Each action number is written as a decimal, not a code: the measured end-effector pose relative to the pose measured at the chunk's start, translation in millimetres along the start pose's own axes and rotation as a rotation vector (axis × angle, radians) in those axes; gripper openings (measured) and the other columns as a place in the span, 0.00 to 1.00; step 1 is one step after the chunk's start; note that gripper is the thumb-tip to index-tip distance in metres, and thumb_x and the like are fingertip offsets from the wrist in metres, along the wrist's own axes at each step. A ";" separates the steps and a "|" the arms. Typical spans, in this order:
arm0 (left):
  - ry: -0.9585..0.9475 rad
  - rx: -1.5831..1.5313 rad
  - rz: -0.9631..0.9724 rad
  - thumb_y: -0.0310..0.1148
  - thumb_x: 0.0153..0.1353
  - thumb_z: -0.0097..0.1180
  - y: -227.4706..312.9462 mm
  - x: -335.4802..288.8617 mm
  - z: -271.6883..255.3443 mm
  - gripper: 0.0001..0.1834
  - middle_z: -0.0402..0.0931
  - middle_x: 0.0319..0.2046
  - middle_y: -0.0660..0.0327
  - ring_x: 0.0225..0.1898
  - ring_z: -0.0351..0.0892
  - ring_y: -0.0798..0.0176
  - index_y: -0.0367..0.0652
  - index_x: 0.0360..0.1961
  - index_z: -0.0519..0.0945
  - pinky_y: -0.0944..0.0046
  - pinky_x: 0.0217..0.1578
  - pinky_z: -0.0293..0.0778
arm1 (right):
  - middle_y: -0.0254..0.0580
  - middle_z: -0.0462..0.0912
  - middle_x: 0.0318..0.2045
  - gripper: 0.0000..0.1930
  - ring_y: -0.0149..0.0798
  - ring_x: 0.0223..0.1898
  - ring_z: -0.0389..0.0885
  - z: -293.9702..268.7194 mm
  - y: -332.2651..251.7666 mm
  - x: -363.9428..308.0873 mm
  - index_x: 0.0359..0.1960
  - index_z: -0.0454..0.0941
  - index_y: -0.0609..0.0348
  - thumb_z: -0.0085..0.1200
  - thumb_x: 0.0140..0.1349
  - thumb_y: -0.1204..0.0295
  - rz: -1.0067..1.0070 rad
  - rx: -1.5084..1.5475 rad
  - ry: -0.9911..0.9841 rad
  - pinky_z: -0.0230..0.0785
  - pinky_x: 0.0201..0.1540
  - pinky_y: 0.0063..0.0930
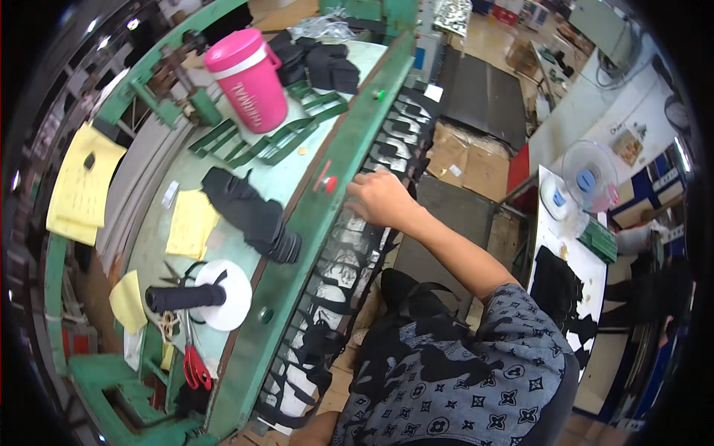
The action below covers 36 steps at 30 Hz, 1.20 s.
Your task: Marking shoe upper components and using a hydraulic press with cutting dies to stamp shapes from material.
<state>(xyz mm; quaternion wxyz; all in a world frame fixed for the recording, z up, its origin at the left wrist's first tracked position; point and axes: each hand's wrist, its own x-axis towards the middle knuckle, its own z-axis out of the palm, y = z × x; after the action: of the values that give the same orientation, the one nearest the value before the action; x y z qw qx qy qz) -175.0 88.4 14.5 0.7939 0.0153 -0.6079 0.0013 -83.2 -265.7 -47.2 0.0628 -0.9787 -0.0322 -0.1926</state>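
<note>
Grey cloth with dark printed motifs, the person's shirt (461,379), fills the lower part of the view. Only a bit of the left forearm (316,430) shows at the lower edge; the left hand is out of sight. Of the two hands, the right hand (381,199) is visible, palm down, fingers bent, just beside a red button (330,184) on a green rail (307,227); whether the fingertips grip anything I cannot tell. Below and beyond that hand, along the rail's outer side, runs a row of black pieces (343,267) with shiny, pale areas between them.

Across the rail, on the pale green desk (288,178), lies a fanned stack of black pieces (249,215). Near it are yellow papers (190,227) and a black roll (186,298) against a white disc (234,312), with red-handled scissors (196,368) below. Farther up, green metal frames (290,141) lie around the foot of a pink lidded jug (249,85), and more black pieces are piled behind. Over to the right, a fan (589,175) stands on a white table near black cloth (558,286).
</note>
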 end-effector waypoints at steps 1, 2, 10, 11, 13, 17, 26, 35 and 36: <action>0.006 -0.024 -0.006 0.46 0.77 0.54 -7.0 1.4 -3.9 0.18 0.74 0.66 0.58 0.64 0.73 0.44 0.57 0.61 0.83 0.44 0.53 0.69 | 0.43 0.84 0.33 0.14 0.48 0.38 0.87 5.8 11.4 -11.6 0.41 0.82 0.54 0.68 0.62 0.59 0.022 -0.008 0.001 0.75 0.45 0.41; 0.016 -0.035 -0.012 0.47 0.77 0.55 -15.8 1.8 -6.1 0.18 0.74 0.66 0.57 0.64 0.73 0.44 0.56 0.61 0.83 0.43 0.54 0.70 | 0.43 0.85 0.34 0.15 0.47 0.39 0.87 13.4 23.6 -23.0 0.41 0.83 0.54 0.69 0.61 0.59 0.073 -0.047 -0.057 0.75 0.45 0.41; 0.049 0.019 -0.075 0.49 0.76 0.56 -116.0 12.0 -40.5 0.20 0.72 0.68 0.53 0.68 0.72 0.41 0.54 0.63 0.83 0.40 0.57 0.72 | 0.45 0.86 0.35 0.20 0.51 0.41 0.88 101.5 134.5 -83.0 0.44 0.84 0.55 0.68 0.61 0.53 0.298 0.004 -0.441 0.76 0.46 0.46; 0.051 0.040 -0.075 0.49 0.76 0.57 -134.7 13.1 -46.4 0.21 0.72 0.69 0.52 0.68 0.71 0.40 0.54 0.63 0.83 0.40 0.57 0.72 | 0.45 0.86 0.33 0.19 0.51 0.40 0.88 113.2 145.4 -91.0 0.42 0.84 0.55 0.68 0.60 0.53 0.289 0.039 -0.407 0.77 0.45 0.46; 0.056 0.095 -0.075 0.49 0.76 0.57 -175.3 20.7 -49.6 0.21 0.72 0.69 0.51 0.69 0.71 0.39 0.53 0.63 0.83 0.39 0.58 0.73 | 0.45 0.86 0.33 0.18 0.51 0.39 0.88 129.4 168.5 -107.0 0.42 0.85 0.54 0.69 0.60 0.54 0.272 0.111 -0.445 0.77 0.44 0.46; 0.036 0.221 -0.068 0.50 0.76 0.58 -254.1 38.3 -71.5 0.23 0.71 0.70 0.49 0.70 0.70 0.38 0.52 0.64 0.83 0.37 0.60 0.74 | 0.50 0.87 0.33 0.16 0.56 0.39 0.87 136.5 213.0 -161.6 0.36 0.84 0.56 0.67 0.62 0.55 0.479 0.436 -0.494 0.80 0.42 0.52; 0.039 1.265 -0.782 0.33 0.51 0.78 -378.7 123.9 -119.3 0.15 0.85 0.44 0.50 0.47 0.87 0.47 0.37 0.39 0.90 0.50 0.44 0.81 | 0.50 0.87 0.52 0.45 0.45 0.54 0.87 181.6 271.1 -356.1 0.62 0.79 0.63 0.54 0.67 0.29 1.840 1.344 -1.321 0.81 0.55 0.43; -0.983 2.229 -1.252 0.26 0.57 0.63 -626.2 190.6 -345.8 0.09 0.87 0.42 0.47 0.46 0.88 0.44 0.40 0.38 0.88 0.51 0.52 0.79 | 0.46 0.88 0.50 0.34 0.39 0.50 0.88 98.7 285.8 -176.2 0.62 0.79 0.63 0.56 0.73 0.42 1.210 1.947 -0.703 0.79 0.56 0.37; -0.946 2.265 -1.443 0.24 0.58 0.63 -636.9 193.0 -365.4 0.12 0.88 0.50 0.49 0.51 0.89 0.46 0.41 0.43 0.90 0.49 0.55 0.80 | 0.44 0.88 0.49 0.26 0.36 0.48 0.88 93.1 287.5 -150.3 0.61 0.80 0.62 0.59 0.76 0.51 0.817 1.890 -0.372 0.79 0.56 0.36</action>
<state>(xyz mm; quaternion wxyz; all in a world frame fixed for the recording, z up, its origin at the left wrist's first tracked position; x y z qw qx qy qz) 241.2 -542.0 91.1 -0.0948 0.9320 -0.3415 0.0754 -162.3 -543.6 -221.7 0.8568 -0.4816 0.1546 0.1004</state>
